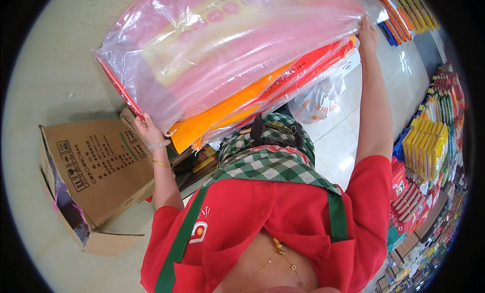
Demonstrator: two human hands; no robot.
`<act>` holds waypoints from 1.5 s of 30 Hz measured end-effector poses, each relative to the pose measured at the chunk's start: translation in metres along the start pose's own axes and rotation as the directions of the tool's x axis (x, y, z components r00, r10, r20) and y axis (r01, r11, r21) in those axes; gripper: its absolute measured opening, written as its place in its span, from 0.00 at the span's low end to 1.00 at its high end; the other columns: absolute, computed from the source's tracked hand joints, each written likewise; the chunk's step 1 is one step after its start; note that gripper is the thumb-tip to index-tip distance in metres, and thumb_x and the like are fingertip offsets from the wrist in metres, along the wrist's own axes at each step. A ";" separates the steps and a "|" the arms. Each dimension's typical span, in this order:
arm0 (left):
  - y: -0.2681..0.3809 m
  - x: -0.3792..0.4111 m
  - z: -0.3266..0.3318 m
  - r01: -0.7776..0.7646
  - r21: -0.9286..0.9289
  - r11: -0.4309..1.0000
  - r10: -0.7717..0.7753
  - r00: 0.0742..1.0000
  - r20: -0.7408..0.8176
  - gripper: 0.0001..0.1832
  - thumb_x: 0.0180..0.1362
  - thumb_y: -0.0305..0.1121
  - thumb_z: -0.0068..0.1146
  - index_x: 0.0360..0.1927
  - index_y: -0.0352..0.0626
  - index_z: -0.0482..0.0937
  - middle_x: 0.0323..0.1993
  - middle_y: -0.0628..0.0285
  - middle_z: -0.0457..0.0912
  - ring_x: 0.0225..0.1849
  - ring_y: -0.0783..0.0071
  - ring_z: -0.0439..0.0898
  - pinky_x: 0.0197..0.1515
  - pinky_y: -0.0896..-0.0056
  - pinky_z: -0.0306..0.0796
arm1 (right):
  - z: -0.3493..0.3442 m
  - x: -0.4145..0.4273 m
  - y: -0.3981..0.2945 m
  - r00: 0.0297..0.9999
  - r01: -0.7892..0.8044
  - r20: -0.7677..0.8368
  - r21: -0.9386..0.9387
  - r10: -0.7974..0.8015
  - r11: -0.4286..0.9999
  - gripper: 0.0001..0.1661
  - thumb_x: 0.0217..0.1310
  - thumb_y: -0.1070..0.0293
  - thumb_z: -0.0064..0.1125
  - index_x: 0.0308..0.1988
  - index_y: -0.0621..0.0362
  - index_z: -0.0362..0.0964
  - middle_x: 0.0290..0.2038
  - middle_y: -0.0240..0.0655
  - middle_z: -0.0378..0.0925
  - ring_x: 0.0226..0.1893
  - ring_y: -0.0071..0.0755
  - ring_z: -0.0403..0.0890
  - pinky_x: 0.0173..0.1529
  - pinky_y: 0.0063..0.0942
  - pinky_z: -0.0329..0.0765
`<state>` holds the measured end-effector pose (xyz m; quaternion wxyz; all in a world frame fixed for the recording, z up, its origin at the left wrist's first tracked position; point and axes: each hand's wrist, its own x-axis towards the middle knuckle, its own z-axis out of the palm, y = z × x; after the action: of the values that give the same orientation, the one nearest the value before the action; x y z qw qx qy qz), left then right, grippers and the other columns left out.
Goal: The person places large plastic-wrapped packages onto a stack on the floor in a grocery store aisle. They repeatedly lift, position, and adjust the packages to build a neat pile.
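Note:
A large clear plastic sheet or bag [235,47], with pink and yellow printing showing through, is stretched between my two hands. My left hand [147,129] pinches its near left corner beside a red edge. At its right side, my right hand [367,36] grips the other corner. Under the clear plastic hang an orange sheet [223,100] and a red printed sheet [307,64], both with plastic over them. A knotted white plastic bag [320,98] with printing stands on the floor beyond my apron [265,153], partly covered by the sheets.
An opened cardboard carton [102,168] stands at the left by the pale wall [49,77]. Shelves of packaged goods [424,149] run along the right. More orange and yellow packs [405,16] sit at the upper right. Shiny tiles [333,149] cover the floor.

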<state>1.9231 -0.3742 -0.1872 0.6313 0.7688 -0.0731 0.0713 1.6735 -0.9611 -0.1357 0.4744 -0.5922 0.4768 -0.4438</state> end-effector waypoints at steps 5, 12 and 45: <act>-0.061 -0.030 -0.012 0.111 0.268 0.957 -0.120 0.993 0.020 0.14 0.58 0.37 0.48 0.38 0.35 0.67 0.31 0.64 0.70 0.33 0.79 0.67 0.39 0.76 0.63 | 0.028 -0.030 -0.006 0.914 -0.281 0.277 -0.096 0.297 0.955 0.39 0.52 0.37 0.45 0.46 0.65 0.63 0.37 0.40 0.71 0.35 0.35 0.75 0.34 0.30 0.77; -0.023 -0.039 0.003 -0.115 0.526 0.843 0.053 0.990 0.132 0.28 0.53 0.29 0.52 0.56 0.36 0.56 0.49 0.49 0.67 0.52 0.59 0.65 0.54 0.65 0.59 | 0.054 -0.102 0.055 0.834 -0.444 0.256 -0.214 0.488 0.870 0.54 0.42 0.31 0.51 0.55 0.66 0.53 0.46 0.42 0.66 0.42 0.35 0.70 0.36 0.39 0.74; 0.007 -0.084 0.090 -0.739 0.502 0.449 -0.257 0.432 0.865 0.55 0.35 0.54 0.62 0.62 0.36 0.46 0.61 0.42 0.50 0.64 0.51 0.48 0.62 0.48 0.43 | 0.087 -0.169 0.137 0.892 -0.388 -0.154 0.220 0.425 0.895 0.35 0.44 0.56 0.65 0.46 0.67 0.60 0.37 0.41 0.71 0.35 0.29 0.74 0.35 0.27 0.73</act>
<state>1.8407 -0.4616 -0.2146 0.0039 0.8631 -0.4676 -0.1910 1.7129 -0.7959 -0.2967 0.5596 -0.3856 0.5924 -0.4327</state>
